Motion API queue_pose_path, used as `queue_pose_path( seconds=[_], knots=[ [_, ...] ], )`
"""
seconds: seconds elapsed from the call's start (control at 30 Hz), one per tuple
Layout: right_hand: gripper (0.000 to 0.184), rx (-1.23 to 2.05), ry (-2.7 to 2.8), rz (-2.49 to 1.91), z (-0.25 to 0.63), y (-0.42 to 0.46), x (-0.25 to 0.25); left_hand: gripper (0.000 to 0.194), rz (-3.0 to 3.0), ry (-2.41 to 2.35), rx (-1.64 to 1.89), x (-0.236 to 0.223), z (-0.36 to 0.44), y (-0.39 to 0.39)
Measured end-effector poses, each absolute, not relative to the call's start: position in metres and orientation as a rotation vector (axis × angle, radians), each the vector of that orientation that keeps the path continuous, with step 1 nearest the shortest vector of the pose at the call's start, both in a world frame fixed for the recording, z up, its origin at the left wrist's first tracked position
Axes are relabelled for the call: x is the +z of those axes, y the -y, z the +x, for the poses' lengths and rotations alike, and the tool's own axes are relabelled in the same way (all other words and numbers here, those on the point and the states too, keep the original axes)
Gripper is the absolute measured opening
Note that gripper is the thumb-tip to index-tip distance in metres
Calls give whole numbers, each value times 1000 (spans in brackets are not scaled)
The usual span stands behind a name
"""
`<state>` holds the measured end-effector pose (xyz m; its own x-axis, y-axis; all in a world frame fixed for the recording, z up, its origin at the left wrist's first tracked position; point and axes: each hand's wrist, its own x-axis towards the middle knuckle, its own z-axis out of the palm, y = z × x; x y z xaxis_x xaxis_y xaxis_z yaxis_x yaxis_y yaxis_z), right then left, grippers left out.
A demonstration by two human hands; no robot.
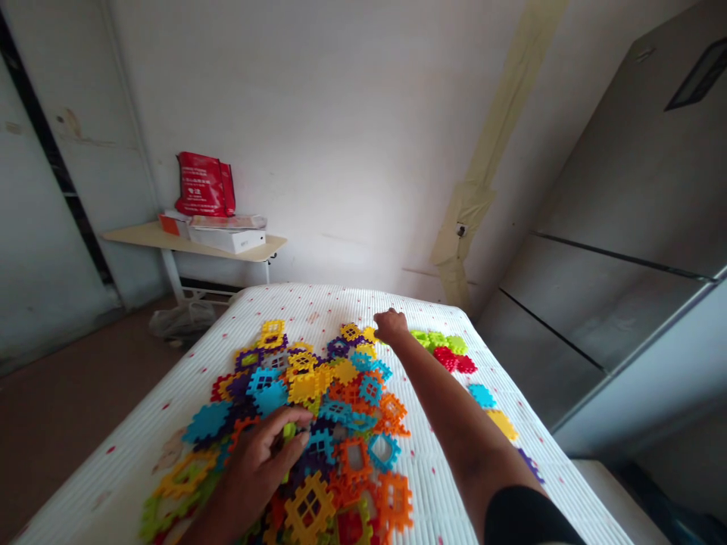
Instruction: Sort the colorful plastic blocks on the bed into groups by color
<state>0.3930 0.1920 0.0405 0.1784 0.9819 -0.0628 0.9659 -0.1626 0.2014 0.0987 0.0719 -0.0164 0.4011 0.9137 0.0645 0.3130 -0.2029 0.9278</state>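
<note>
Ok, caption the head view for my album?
Colourful toothed pieces heaped on a dotted white cover, left hand over them, right hand outstretched near their far edge.

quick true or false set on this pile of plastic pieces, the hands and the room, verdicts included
1. The right hand is farther forward than the left hand. True.
2. Every plastic piece in the pile is yellow. False: the pile also shows blue, orange and purple pieces.
3. A lime-green cluster lies next to a red cluster, right of the pile. True.
4. The wall socket is left of the red bag. False: the wall socket is to its right.
</note>
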Motion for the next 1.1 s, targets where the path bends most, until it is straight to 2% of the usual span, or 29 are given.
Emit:
queue_pose_path(
  seconds=[0.2,0.77,0.93,1.1],
  knots=[
    [42,56,-1897,2195,378,-205,21,35,1832,-1120,828,-23,98,-74],
    [44,-52,-1929,2095,344,-199,25,38,1912,-1149,909,-17,101,-72],
    [40,114,-1894,2274,332,-183,38,39,1979,-1151,879,-16,99,-72],
    [34,259,-1977,2450,318,-120,53,42,1993,-1151,852,-30,95,-78]
  ],
)
